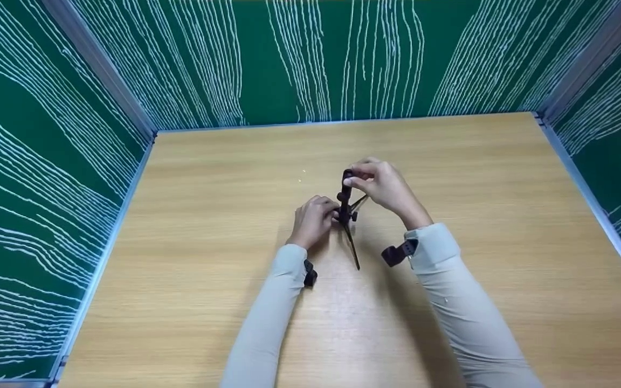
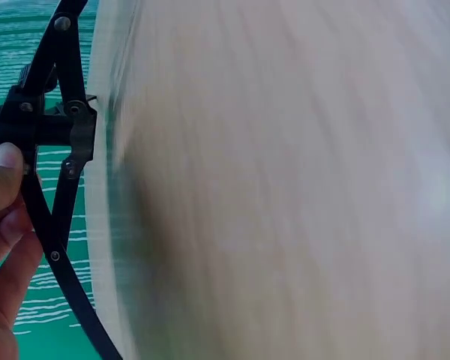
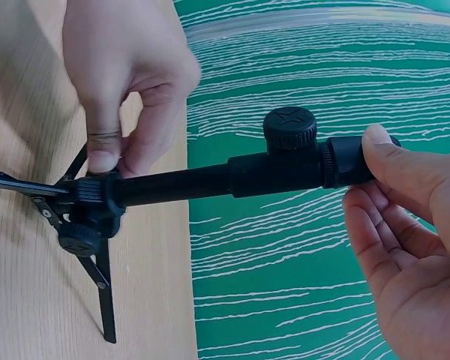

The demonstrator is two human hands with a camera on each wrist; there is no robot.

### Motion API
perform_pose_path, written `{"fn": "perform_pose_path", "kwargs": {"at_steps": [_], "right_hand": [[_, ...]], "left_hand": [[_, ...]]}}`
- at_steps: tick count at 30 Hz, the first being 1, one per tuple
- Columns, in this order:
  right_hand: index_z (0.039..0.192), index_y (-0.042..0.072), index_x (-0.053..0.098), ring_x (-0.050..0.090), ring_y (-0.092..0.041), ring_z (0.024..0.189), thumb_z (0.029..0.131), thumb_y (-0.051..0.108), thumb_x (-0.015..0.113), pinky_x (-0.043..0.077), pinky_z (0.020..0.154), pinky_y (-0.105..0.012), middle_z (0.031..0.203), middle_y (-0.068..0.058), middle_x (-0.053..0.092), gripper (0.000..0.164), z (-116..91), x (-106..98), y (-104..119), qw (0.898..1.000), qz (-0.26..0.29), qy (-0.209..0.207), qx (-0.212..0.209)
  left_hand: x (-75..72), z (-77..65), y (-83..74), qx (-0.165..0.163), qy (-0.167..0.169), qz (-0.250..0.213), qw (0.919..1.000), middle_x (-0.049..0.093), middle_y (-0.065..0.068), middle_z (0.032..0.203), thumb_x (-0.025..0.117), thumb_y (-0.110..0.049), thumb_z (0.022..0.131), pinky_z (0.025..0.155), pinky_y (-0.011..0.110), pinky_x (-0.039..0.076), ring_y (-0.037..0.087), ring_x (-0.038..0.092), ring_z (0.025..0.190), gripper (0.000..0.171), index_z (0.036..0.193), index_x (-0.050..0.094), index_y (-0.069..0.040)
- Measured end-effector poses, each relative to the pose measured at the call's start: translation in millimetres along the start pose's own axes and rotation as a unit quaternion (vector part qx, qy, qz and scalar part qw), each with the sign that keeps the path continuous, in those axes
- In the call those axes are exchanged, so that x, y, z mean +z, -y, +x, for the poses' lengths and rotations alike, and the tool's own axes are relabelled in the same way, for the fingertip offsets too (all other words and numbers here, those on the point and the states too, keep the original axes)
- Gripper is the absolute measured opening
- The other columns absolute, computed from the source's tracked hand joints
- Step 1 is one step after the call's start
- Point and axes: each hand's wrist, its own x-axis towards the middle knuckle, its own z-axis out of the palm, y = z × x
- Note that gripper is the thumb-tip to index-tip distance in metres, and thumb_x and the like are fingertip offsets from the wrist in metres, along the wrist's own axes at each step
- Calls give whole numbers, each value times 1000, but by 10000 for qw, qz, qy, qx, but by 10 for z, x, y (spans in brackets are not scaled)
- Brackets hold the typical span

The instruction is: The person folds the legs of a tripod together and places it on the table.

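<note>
A small black tripod [image 1: 345, 203] stands on the table between the two hands, its legs spread. My left hand [image 1: 312, 220] pinches the collar [image 3: 97, 193] where the legs join the centre column, thumb on the near side. Up at the top of the column, my right hand [image 1: 387, 188] grips the dark end piece [image 3: 349, 160] between thumb and fingers. A ridged round knob [image 3: 289, 128] juts from the column just below that end piece. Another knob [image 3: 80, 238] sits low at the hub. Hinged leg braces [image 2: 64, 202] show in the left wrist view.
The wooden table [image 1: 208, 215] has a metal-edged rim. Green panels [image 1: 256, 64] with white wavy lines stand behind it and along both sides. Tiny pale specks [image 1: 301, 177] lie on the tabletop beyond the left hand. Each wrist carries a small black camera [image 1: 397, 253].
</note>
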Motion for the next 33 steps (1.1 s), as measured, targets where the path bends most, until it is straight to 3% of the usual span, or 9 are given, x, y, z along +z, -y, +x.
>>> {"fn": "perform_pose_path", "kwargs": {"at_steps": [16, 33], "right_hand": [[109, -4, 70, 66, -30, 93, 86, 12, 71, 55, 82, -39, 107, -18, 66, 28, -37, -6, 37, 10000, 6, -20, -67], [112, -4, 68, 65, -30, 94, 87, 13, 70, 54, 83, -40, 109, -17, 66, 30, -68, -13, 56, 10000, -29, 83, 19]], "left_hand": [[-43, -11, -15, 62, -39, -245, 9997, 72, -6, 99, 68, -13, 86, 78, 30, 53, 13, 65, 94, 16, 100, 75, -16], [-32, -47, -34, 58, -111, -186, 9997, 72, -7, 99, 68, -16, 87, 77, 30, 53, 13, 64, 93, 16, 101, 75, -17]]}}
